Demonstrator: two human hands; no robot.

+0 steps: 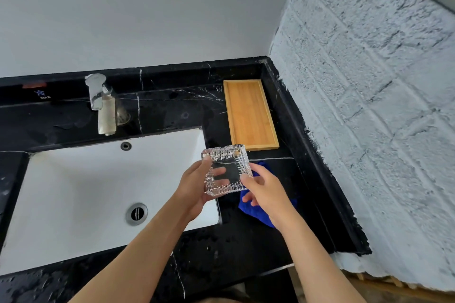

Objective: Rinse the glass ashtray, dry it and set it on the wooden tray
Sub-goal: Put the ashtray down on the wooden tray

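A square cut-glass ashtray is held in the air over the sink's right edge. My left hand grips its left side, fingers showing through the glass. My right hand pinches its right rim with the thumb on top. The ashtray is tilted a little toward me. A blue cloth lies on the counter under my right hand, partly hidden by it. The wooden tray sits on the counter behind the ashtray, with nothing in it.
A white sink with a metal drain lies to the left. A chrome faucet stands behind it, no water running. The black marble counter is wet in places. A rough white brick wall borders the right.
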